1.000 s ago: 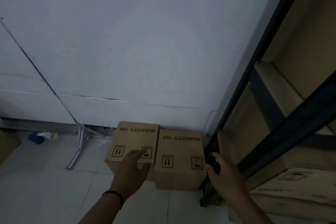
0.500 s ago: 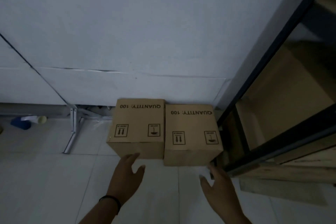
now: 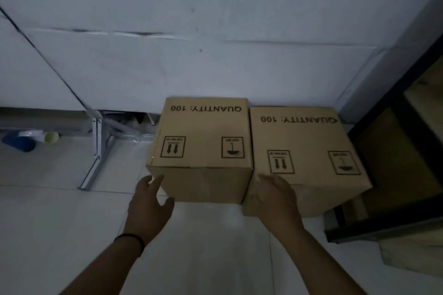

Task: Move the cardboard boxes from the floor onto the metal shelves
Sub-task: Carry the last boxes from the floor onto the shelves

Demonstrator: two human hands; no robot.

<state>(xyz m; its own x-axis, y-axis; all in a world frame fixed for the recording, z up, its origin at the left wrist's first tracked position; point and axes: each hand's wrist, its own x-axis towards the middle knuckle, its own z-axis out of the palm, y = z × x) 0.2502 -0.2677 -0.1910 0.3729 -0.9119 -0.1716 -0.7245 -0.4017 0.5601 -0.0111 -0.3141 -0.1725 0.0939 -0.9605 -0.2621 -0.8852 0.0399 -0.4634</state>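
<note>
Right now both hands are down at floor level in front of two cardboard boxes. Left hand [image 3: 149,205] is spread, fingers straight & loosely apart, thumb out to the side; fingertips reach the near-left bottom corner of the left box [image 3: 202,148]. It looks to be just touching that corner, gripping nothing. A dark wristband [image 3: 130,238] sits on that wrist.

Right hand [image 3: 275,201] is also uncurled, fingers fairly straight & close together, laid over the near-left edge of the right box [image 3: 309,158], approx. where the two boxes meet. Palm seems to rest on the cardboard, but can't tell if the thumb hooks round anything; no real grip visible.

Both boxes sit on the white tiled floor [image 3: 60,223], side by side & touching, backs near the white wall [image 3: 215,31]. Each has "QUANTITY: 100" printed upside-down from this view, plus two handling symbols.

Dark metal shelf frame [image 3: 407,112] stands just right of the right box, w/ more cardboard on its lower levels. Further left, a white metal bracket leg [image 3: 96,151] rests on the floor, & a blue-and-white object [image 3: 26,140] lies by the wall, too dim to identify.
</note>
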